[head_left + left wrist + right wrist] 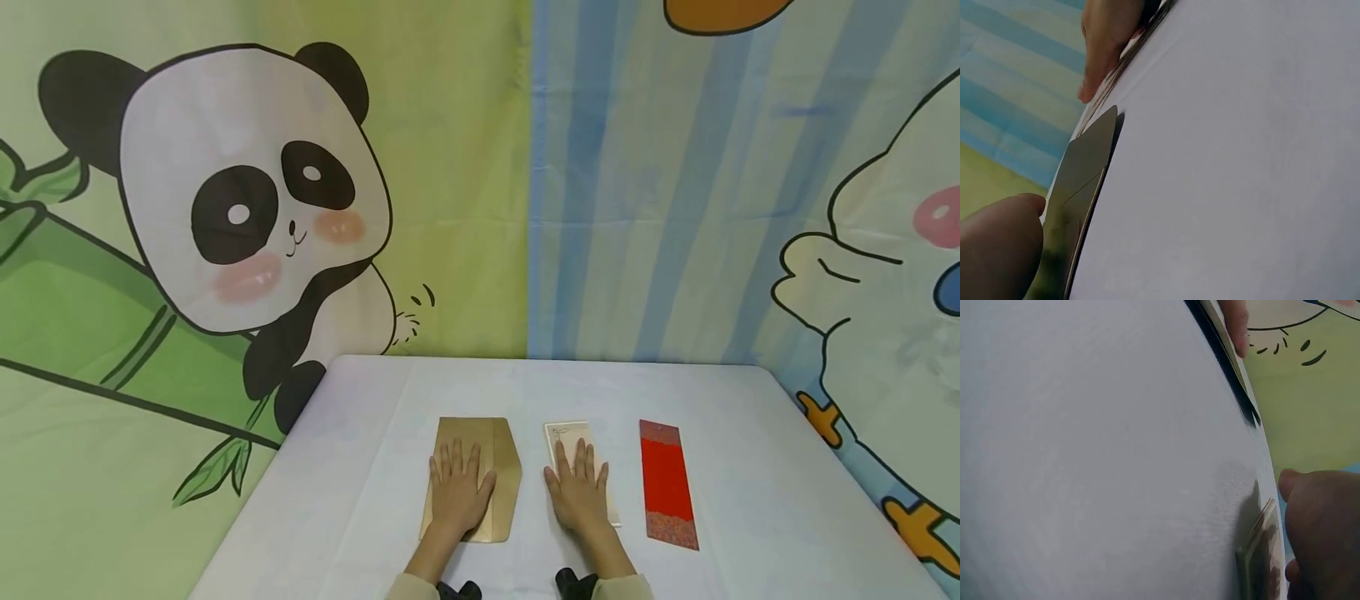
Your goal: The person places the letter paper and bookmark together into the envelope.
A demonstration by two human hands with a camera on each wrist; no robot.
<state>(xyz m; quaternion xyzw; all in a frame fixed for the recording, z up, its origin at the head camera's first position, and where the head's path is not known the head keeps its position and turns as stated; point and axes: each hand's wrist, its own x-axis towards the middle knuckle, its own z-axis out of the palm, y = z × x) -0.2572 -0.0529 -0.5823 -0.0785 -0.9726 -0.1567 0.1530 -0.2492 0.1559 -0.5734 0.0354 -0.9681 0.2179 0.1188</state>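
A brown paper envelope with a flap along its right side lies on the white table. My left hand rests on it with fingers straight and a little spread. To its right, my right hand lies flat over a cream-coloured, narrow paper piece that has line drawing near its top edge. The left wrist view shows the envelope as a thin slab beside the thumb. In the right wrist view, the cream piece looks like a small layered stack under the hand.
A long red paper strip with patterned ends lies right of the cream piece. The white tabletop reaches back to a cloth backdrop with a cartoon panda. Black wrist devices sit at both cuffs.
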